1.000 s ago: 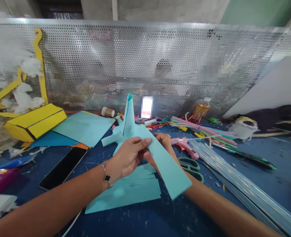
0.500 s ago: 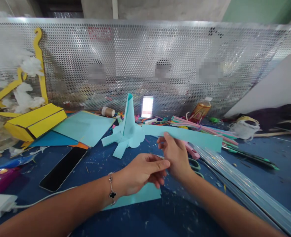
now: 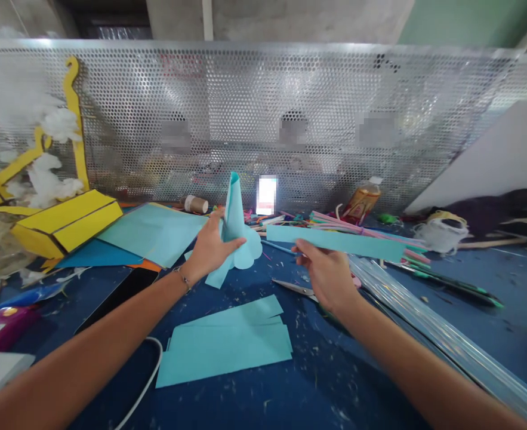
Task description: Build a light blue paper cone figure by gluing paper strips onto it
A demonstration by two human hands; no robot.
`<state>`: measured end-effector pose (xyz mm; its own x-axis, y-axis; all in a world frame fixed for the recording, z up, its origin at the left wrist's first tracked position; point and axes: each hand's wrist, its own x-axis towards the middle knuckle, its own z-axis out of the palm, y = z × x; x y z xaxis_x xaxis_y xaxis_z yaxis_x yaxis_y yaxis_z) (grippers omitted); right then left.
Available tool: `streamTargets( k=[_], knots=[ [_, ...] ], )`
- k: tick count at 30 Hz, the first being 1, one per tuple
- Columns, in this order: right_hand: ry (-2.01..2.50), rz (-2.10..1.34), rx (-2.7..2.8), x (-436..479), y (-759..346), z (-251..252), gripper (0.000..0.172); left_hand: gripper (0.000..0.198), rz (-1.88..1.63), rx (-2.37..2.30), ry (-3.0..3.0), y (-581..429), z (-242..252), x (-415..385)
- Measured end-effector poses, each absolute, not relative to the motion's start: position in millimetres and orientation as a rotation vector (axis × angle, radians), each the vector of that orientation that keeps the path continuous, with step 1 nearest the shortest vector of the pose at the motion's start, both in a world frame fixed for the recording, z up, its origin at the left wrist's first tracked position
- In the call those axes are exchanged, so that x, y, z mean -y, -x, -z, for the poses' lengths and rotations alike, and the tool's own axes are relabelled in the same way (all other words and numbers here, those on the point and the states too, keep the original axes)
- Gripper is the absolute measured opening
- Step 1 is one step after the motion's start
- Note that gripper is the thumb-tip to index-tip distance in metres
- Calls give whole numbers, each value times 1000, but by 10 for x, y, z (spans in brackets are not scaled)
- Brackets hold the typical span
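**View:** head, looking forward and down at a work table

**Left hand:** raised at the left side of the paper cone, fingers laid across its lower part. The hand touches the cone, but how firmly it grips, I cannot tell. A bracelet sits on the wrist.

**Right hand:** thumb and fingers pinch the lower edge of a paper strip.

**Cone:** pale blue, stands upright on the table, tip up and leaning very slightly left. Its long axis is near vertical. Its foot spreads into a scalloped, flapped paper base.

**Strip:** pale blue, held in the air just right of the cone, not touching it. Its long axis runs nearly level, dropping slightly to the right.

**Near the hands:** scissors lie under the right hand, blades pointing left. More pale blue strips lie in a loose stack below the cone.

**Around them:** glue sticks lie to the right, colored straws beyond the strip. Pale blue sheets and a yellow box lie left of the cone. A perforated metal screen stands behind the table.
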<state>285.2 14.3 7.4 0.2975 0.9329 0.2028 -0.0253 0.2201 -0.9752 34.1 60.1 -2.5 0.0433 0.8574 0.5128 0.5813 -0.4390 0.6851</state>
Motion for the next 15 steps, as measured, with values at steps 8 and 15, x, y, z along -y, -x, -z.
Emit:
streamTargets(
  k=[8,15],
  knots=[
    [1002,-431,1607,59,-2834,-128,17,41,-1346,-1297,-1956,-323,-178,-545],
    [534,112,2117,139,-2869,-124,24,55,-967,-1048,-1903,-280,-39,-562]
  ],
)
